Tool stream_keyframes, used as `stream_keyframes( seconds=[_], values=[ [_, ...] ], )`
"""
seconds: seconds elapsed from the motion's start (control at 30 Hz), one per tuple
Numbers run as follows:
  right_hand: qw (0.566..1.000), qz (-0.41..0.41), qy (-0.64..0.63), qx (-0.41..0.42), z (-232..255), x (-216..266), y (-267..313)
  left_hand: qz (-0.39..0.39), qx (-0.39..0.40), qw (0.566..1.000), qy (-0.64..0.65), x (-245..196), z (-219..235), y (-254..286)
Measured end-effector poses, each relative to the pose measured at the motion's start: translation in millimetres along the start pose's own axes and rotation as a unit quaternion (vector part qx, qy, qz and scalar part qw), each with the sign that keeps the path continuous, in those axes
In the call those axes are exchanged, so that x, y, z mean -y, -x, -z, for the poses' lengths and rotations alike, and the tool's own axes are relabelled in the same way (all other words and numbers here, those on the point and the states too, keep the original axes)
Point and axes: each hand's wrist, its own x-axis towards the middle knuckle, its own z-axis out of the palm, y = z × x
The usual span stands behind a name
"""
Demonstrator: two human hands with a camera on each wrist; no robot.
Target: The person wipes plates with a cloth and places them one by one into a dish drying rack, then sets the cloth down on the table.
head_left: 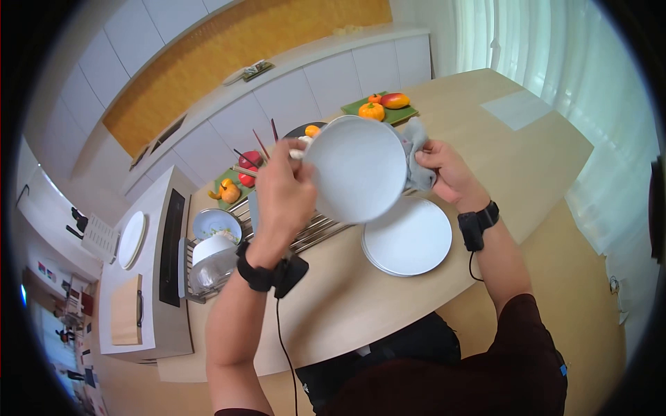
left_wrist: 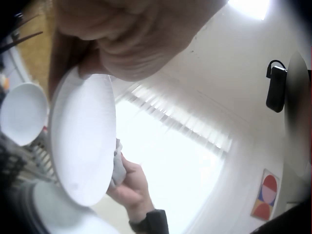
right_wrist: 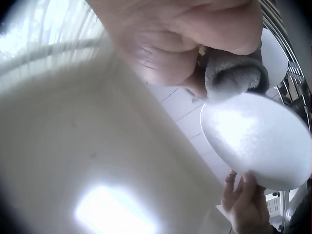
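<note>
In the head view a white plate is held up and tilted above the table, its broad round face showing. My left hand grips its left rim, and the left wrist view shows the thumb and fingers pinching the edge of the plate. A bunched grey cloth is in my right hand at the opposite rim. Up close in the right wrist view, the cloth lies folded against the plate's edge. Just below, a stack of white plates sits on the table.
Behind my left forearm stands a metal dish rack with chopsticks nearby. Bowls stand at its left end. Green boards with pumpkins and other produce lie farther back. An oven-like white unit borders the table's left side.
</note>
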Motion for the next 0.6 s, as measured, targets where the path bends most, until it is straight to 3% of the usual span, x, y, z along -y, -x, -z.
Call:
stream_keyframes(
  seconds=[0.03, 0.1, 0.17, 0.23, 0.37, 0.43, 0.6],
  values=[
    [0.999, 0.021, 0.033, 0.001, 5.8, 3.2, -6.0, 0.0, 0.002, 1.0, -0.007, -7.4, 1.7, -12.4],
    [0.999, 0.044, 0.002, -0.019, 25.6, 7.4, -19.3, -0.114, -0.056, 0.987, -0.101, -18.0, -0.4, -34.7],
    [0.997, 0.068, -0.025, -0.039, 46.8, 3.2, -24.1, -0.142, -0.053, 0.981, -0.122, -18.4, -13.9, -57.9],
    [0.988, 0.1, -0.034, -0.112, 69.7, -3.9, -27.7, -0.24, -0.043, 0.946, -0.215, -2.4, -37.5, -84.2],
    [0.983, 0.104, -0.035, -0.15, 105.2, -16.2, -30.6, -0.249, 0.018, 0.939, -0.237, 12.4, -78.6, -116.9],
    [0.975, 0.123, 0.04, -0.182, 105.4, -17.8, -32.0, -0.215, 0.055, 0.923, -0.314, 17.2, -96.5, -129.0],
    [0.969, 0.136, 0.044, -0.2, 90.0, -18.7, -27.4, -0.19, 0.071, 0.92, -0.337, 35.9, -122.0, -138.6]
  ],
)
